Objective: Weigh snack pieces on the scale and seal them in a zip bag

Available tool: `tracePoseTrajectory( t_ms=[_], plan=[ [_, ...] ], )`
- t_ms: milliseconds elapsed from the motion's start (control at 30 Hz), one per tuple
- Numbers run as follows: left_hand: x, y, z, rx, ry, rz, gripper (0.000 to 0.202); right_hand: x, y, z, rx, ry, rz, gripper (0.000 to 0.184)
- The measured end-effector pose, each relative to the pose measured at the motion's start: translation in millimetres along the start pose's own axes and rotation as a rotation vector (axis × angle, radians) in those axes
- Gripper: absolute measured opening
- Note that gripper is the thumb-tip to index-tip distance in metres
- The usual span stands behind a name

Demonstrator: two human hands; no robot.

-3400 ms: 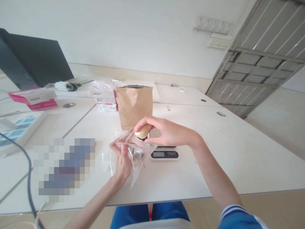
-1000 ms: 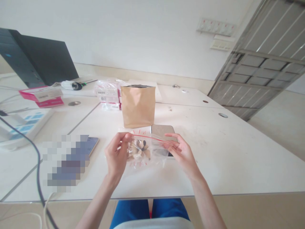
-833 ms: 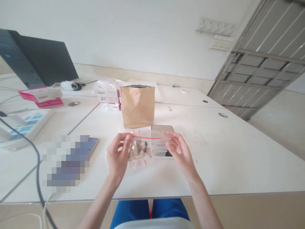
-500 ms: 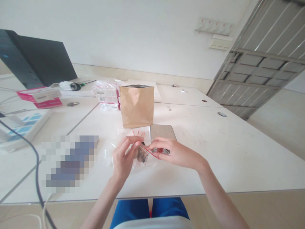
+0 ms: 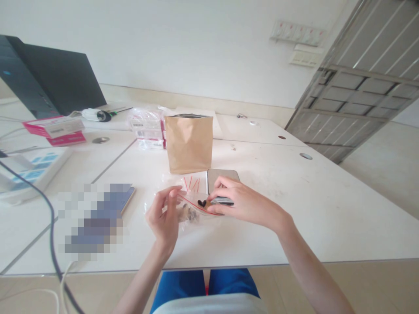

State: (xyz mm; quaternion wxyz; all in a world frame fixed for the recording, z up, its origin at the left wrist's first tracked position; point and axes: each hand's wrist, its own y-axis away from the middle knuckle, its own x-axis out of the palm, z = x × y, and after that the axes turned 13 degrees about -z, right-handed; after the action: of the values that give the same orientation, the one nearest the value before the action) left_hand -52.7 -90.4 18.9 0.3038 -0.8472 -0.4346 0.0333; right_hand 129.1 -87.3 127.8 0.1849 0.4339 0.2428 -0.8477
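A small clear zip bag (image 5: 193, 211) with a red seal line holds several brown and dark pieces. My left hand (image 5: 165, 218) grips the bag's left end between thumb and fingers. My right hand (image 5: 242, 204) pinches the red seal at the bag's right part, fingers closed on it. The bag is held just above the white table (image 5: 294, 209). A small kitchen scale (image 5: 222, 178) with a metal plate lies behind the bag, partly hidden by my right hand.
A brown paper pouch (image 5: 189, 143) stands open behind the scale. Stacked packets (image 5: 147, 128) sit to its left. A phone (image 5: 122, 198) lies at the left beside a blurred patch. A laptop (image 5: 55, 83), pink boxes (image 5: 55, 130) and a dark cable (image 5: 49, 226) are at the far left.
Earlier my right hand dropped a piece into the open bag. Both hands then stretched the bag's top flat, and my right hand has slid along the red seal toward the left hand.
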Motion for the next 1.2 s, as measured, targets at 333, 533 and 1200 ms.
tracePoseTrajectory(
  t_ms=[333,533,1200],
  plan=[
    [7.3,-1,-16,-0.146,0.056,-0.154,0.028,17,27,-17,0.210,-0.303,-0.223,0.053],
    [9.0,-5,-22,-0.393,0.146,-0.026,0.038,60,31,-20,0.371,-0.653,-0.589,0.028],
    [-0.6,4,-5,-0.516,0.162,0.197,0.026,78,31,-33,0.401,-0.515,-0.971,0.038]
  ],
)
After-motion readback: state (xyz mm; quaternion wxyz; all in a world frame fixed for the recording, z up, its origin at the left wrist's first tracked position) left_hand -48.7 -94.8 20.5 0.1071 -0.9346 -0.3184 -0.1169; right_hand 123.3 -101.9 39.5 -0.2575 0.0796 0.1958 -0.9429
